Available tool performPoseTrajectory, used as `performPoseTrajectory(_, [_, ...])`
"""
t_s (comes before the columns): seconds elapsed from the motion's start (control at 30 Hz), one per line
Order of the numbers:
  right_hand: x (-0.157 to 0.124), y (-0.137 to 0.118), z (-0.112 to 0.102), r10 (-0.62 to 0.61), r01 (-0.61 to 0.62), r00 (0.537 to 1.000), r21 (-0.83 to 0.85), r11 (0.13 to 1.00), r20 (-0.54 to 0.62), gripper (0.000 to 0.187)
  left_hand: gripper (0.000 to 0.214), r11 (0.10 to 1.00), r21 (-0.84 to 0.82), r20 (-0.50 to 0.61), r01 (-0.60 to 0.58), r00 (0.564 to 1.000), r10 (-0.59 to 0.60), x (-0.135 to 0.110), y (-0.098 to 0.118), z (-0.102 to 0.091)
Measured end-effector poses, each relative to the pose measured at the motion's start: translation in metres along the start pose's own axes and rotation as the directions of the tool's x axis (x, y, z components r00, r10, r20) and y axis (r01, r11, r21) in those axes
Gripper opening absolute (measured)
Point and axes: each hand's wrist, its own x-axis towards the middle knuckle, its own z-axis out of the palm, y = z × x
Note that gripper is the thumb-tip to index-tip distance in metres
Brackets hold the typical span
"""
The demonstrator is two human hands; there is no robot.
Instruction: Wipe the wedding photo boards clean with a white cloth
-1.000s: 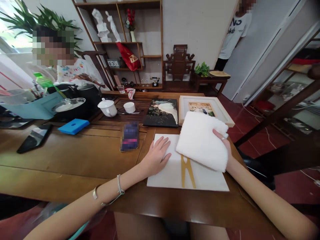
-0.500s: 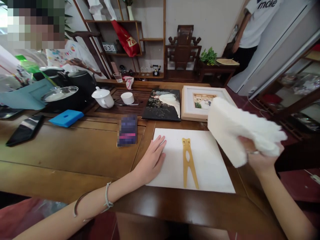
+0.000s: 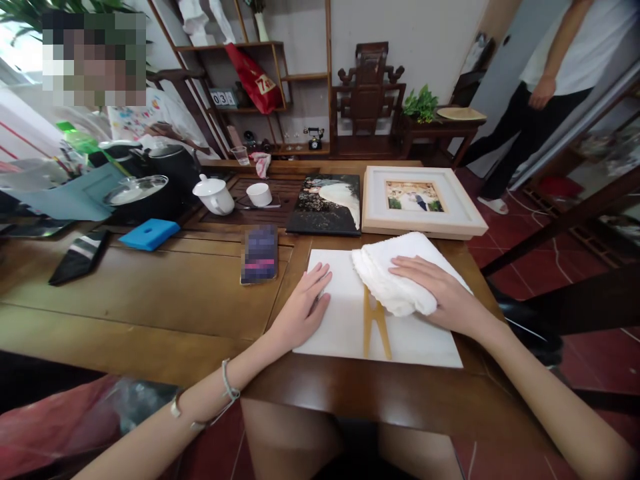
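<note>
My left hand (image 3: 304,308) lies flat with outstretched fingers on the left edge of a white sheet (image 3: 330,343). A flat amber-yellow forked piece (image 3: 375,328), with two long legs pointing toward me, rests on that sheet. Its upper end is hidden beneath a folded white towel (image 3: 387,283). My right hand (image 3: 433,287) grips the towel from above and its right side, fingers over the top, thumb out of sight. The towel covers the sheet's upper right part.
Behind the sheet lie a dark picture panel (image 3: 327,205) and a light wooden photo frame (image 3: 373,223). Left of it is a phone (image 3: 259,255). Farther left are a blue block (image 3: 150,234), a lidded white cup (image 3: 215,197) and a black pot (image 3: 137,210). Two people are beyond the table.
My right hand has brought the towel left and down onto the sheet, over the forked piece's upper end. My left hand stays on the sheet. The person at right has moved closer.
</note>
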Motion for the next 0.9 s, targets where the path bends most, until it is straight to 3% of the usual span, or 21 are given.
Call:
performPoseTrajectory(0.27, [-0.001, -0.004, -0.005, 0.02, -0.021, 0.999, -0.036, 0.999, -0.033, 0.058, 0.046, 1.0, -0.021, -0.007, -0.003, 1.0, 0.003, 0.001, -0.002, -0.002])
performPoseTrajectory(0.37, [0.0, 0.001, -0.004, 0.063, -0.071, 0.995, -0.103, 0.992, -0.082, 0.06, 0.047, 1.0, -0.024, -0.008, -0.008, 1.0, 0.008, 0.001, -0.003, -0.002])
performPoseTrajectory(0.47, [0.0, 0.0, -0.003, 0.102, -0.111, 0.993, -0.179, 0.978, -0.057, 0.062, 0.047, 0.999, -0.028, -0.018, -0.02, 1.0, 0.02, 0.0, -0.004, -0.001])
performPoseTrajectory(0.57, [-0.009, -0.024, -0.005, 0.142, -0.132, 0.989, -0.218, 0.967, 0.03, 0.063, 0.046, 1.0, -0.021, -0.025, -0.018, 1.0, 0.017, 0.0, -0.004, 0.0])
performPoseTrajectory(0.77, [-0.05, -0.102, -0.015, 0.172, -0.124, 0.961, -0.216, 0.968, 0.217, 0.075, 0.047, 1.0, -0.004, -0.003, -0.008, 1.0, 0.008, 0.0, -0.001, 0.0])
performPoseTrajectory(0.83, [-0.05, -0.101, -0.014, 0.178, -0.134, 0.96, -0.2, 0.971, 0.218, 0.073, 0.048, 1.0, 0.005, 0.012, -0.013, 1.0, 0.013, 0.0, 0.0, -0.001])
performPoseTrajectory(0.9, [-0.038, -0.081, -0.01, 0.186, -0.152, 0.966, -0.184, 0.971, 0.18, 0.072, 0.048, 1.0, 0.021, 0.032, -0.014, 0.999, 0.013, 0.0, 0.0, -0.001])
